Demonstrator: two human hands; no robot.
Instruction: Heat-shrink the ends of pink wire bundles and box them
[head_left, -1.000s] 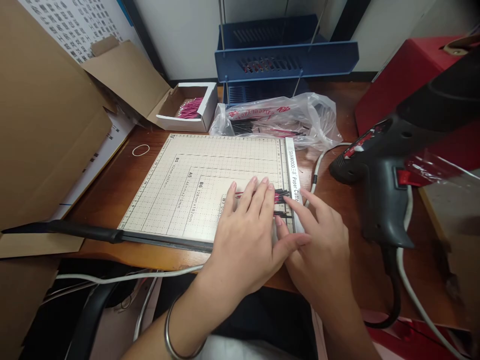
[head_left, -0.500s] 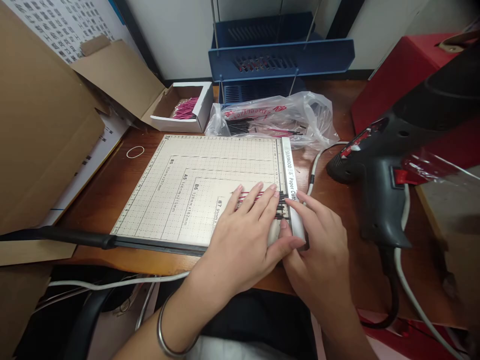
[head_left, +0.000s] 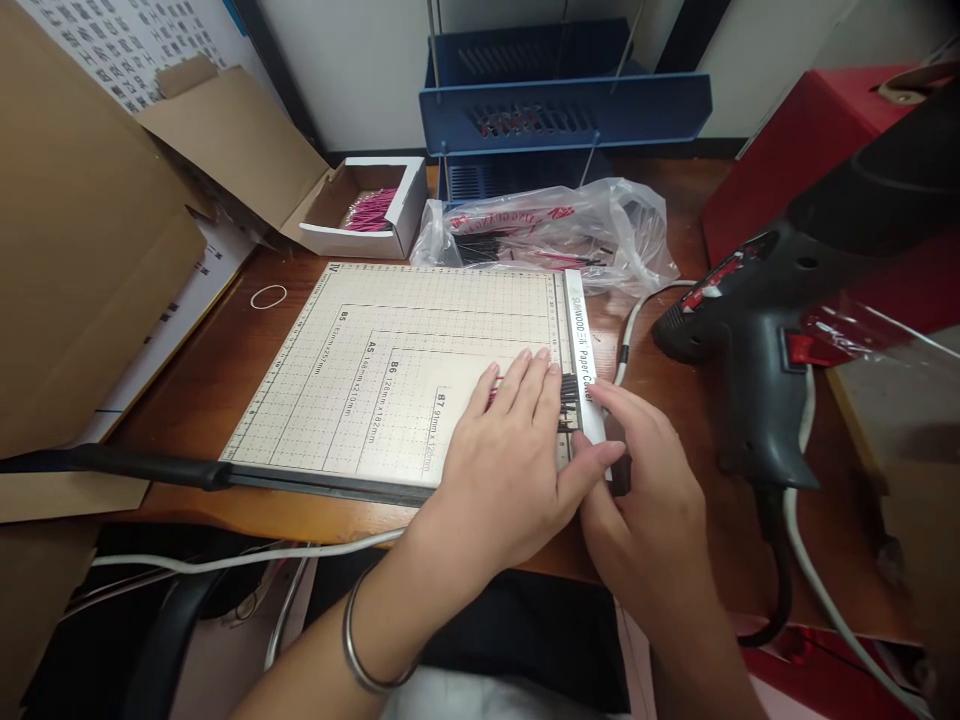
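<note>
A cream paper cutter (head_left: 300, 400) with printed grid lines lies on the desk. My left hand (head_left: 514, 450) rests flat, fingers stretched out, over a row of thin pins with red-pink shafts and black ends (head_left: 570, 390). The black ends stick out to the right of its fingers, against the cutter's white metal strip (head_left: 581, 335). Beside them, my right hand (head_left: 649, 480) touches the strip's outer side with its fingers apart; its thumb is partly hidden under my left thumb. The cutter's black handle (head_left: 165, 468) points left along the near edge.
Behind the cutter are a white box (head_left: 409, 205) of pink pieces, a plastic bag (head_left: 637, 225) with black and pink pieces, and a blue rack (head_left: 645, 110). A dark heat gun (head_left: 757, 370) with a cord stands at right. Cardboard (head_left: 75, 250) rises at left.
My left hand has shifted slightly right, its fingertips now closer to the metal strip. The black ends look more evenly lined up. My right hand has moved slightly right along with it.
</note>
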